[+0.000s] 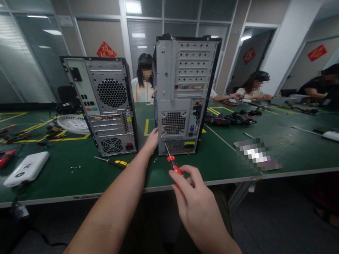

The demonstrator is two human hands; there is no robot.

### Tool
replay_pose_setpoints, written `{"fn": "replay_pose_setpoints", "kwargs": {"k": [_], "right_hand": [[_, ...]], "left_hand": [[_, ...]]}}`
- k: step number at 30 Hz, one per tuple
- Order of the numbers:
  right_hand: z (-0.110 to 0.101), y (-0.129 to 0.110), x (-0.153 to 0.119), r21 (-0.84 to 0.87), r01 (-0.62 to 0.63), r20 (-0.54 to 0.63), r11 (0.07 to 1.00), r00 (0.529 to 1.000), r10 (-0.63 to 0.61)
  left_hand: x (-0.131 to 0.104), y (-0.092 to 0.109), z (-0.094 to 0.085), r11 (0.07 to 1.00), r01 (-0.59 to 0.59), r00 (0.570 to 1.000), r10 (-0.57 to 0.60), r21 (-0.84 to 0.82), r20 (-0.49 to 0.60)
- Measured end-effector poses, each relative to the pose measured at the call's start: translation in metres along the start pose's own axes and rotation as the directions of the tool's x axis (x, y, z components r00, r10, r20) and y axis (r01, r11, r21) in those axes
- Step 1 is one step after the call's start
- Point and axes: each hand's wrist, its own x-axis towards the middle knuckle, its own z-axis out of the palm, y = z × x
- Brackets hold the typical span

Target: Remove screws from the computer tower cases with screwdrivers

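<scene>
Two computer towers stand upright with their rear panels facing me. My right hand [196, 196] grips a red-handled screwdriver [173, 163], its shaft pointing up at the lower left corner of the right tower [168, 88]. Against that tower's left side, near the bottom, rests my left hand [152, 140]; its fingertips are hidden by the case. The left tower [109, 106] stands beyond my left forearm. A yellow and black screwdriver [115, 162] lies in front of it, partly behind the forearm. Small screws [75, 168] lie further left.
On the green table [59, 186] are a white power bank [27, 169], red pliers-like handles [2, 160], a white basket [73, 123], cables [236, 118] and a blurred phone-like object [256, 155]. Several people sit around, one behind the towers [145, 85].
</scene>
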Motion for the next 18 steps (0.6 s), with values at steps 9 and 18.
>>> {"fn": "replay_pose_setpoints", "kwargs": {"k": [9,18], "right_hand": [[-0.0015,0.0027,0.0011,-0.115,0.114,-0.007,0.987,0.993,-0.116],[0.0012,-0.0019,-0.0004,0.003,-0.013,-0.016,1.0,1.0,0.013]], "left_hand": [[0.0016,-0.0016,0.0001,1.0,-0.009,1.0,0.009,-0.014,0.019],[-0.0011,-0.0001,-0.0004,1.0,0.004,1.0,-0.003,-0.025,0.03]]}}
